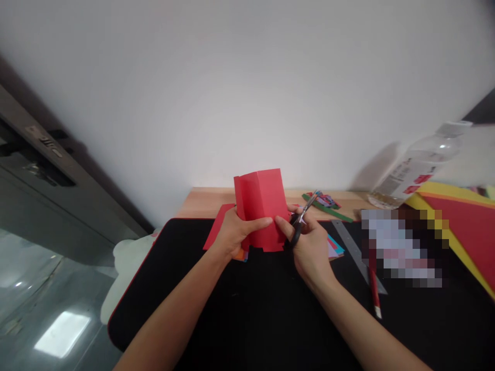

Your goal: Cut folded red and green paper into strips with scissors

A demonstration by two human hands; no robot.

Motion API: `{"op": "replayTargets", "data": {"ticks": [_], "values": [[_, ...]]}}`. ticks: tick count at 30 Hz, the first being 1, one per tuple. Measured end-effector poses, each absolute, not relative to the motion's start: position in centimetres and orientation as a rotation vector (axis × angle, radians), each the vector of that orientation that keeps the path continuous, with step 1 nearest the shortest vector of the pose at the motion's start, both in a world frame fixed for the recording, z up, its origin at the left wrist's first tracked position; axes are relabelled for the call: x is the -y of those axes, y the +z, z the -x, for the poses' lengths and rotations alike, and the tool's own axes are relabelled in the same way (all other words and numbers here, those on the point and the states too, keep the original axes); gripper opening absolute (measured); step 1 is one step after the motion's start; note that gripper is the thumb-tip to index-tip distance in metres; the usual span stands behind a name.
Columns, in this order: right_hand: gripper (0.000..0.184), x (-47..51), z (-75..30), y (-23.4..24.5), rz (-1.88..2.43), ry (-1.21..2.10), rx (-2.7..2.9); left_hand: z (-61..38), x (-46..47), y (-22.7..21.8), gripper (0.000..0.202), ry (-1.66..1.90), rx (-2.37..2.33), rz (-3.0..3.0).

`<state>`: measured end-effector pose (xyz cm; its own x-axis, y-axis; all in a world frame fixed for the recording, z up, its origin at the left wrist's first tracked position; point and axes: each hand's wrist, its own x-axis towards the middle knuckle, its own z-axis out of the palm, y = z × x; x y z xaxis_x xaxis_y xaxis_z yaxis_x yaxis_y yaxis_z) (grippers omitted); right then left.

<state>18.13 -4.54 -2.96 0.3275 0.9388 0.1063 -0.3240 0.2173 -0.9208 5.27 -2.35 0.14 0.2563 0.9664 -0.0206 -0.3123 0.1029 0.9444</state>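
A folded sheet of red paper (266, 193) stands upright between my hands, creased lengthwise, with small notches along its lower edge. My left hand (237, 229) grips its left side, the thumb lying across the front. On the right, my right hand (311, 242) pinches the paper's lower right part with thumb and fingers. The same hand also keeps hold of scissors (305, 208) with black handles, their metal blades pointing up and away from the paper. Behind the folded piece, more red paper (215, 226) and some coloured sheets (335, 246) lie partly hidden on the black mat.
Right of my hands lie a metal ruler (350, 245), a red pencil (374, 288) and a blurred-out patch. Coloured paper scraps (327, 202) rest near the wall. A clear bottle (419, 165) and large red and yellow sheets (460, 232) are farther right. A black mat (247, 319) covers the table.
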Motion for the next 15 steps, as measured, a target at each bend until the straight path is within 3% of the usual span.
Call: {"op": "replayTargets", "data": {"ticks": [9, 15], "values": [[0.045, 4.8, -17.9, -3.2, 1.058, 1.081, 1.034, -3.4, 0.4, -0.8, 0.046, 1.256, -0.822, -0.95], [0.046, 5.9, -17.7, -2.5, 0.956, 1.584, 1.404, -1.0, -0.5, 1.1, 0.036, 1.511, -0.82, -0.855]]}}
